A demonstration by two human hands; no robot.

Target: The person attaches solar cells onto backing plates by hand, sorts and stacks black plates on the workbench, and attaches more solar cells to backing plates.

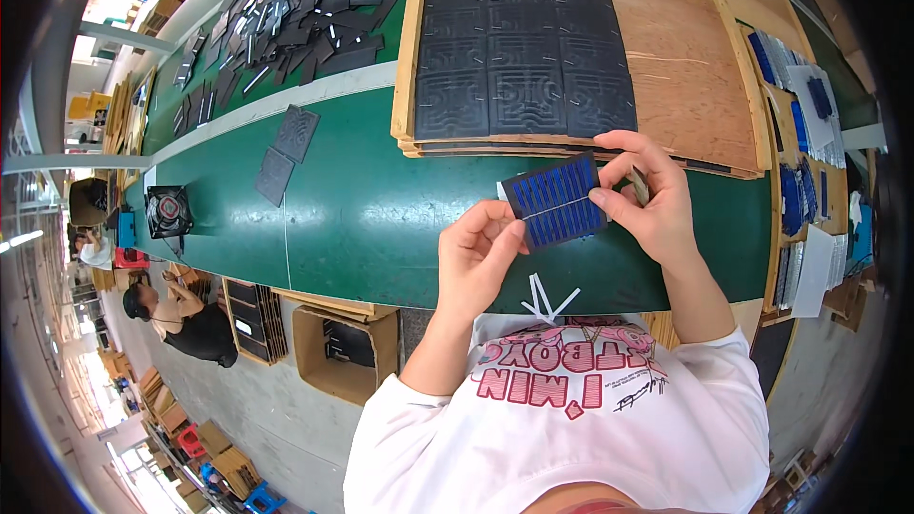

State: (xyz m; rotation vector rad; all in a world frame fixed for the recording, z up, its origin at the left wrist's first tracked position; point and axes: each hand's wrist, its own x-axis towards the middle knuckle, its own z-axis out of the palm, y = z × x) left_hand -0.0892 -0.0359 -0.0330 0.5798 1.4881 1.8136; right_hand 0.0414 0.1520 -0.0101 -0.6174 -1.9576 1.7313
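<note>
Left hand (473, 257) and right hand (664, 214) pinch the blue panel (557, 198), nearside of the wooden tray (681, 57)! Light edge grip's best.

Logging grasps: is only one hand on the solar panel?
No, the left hand and right hand both hold the solar panel by opposite sides.

Left hand (484, 249) and right hand (657, 205) pinch a blue-striped panel (555, 202) by opposite edges, green table (381, 219) below, wooden tray (685, 57) of black squares (524, 52) behind, white strips (544, 295) near table edge, dark pieces (305, 24) heaped upper left.
</note>
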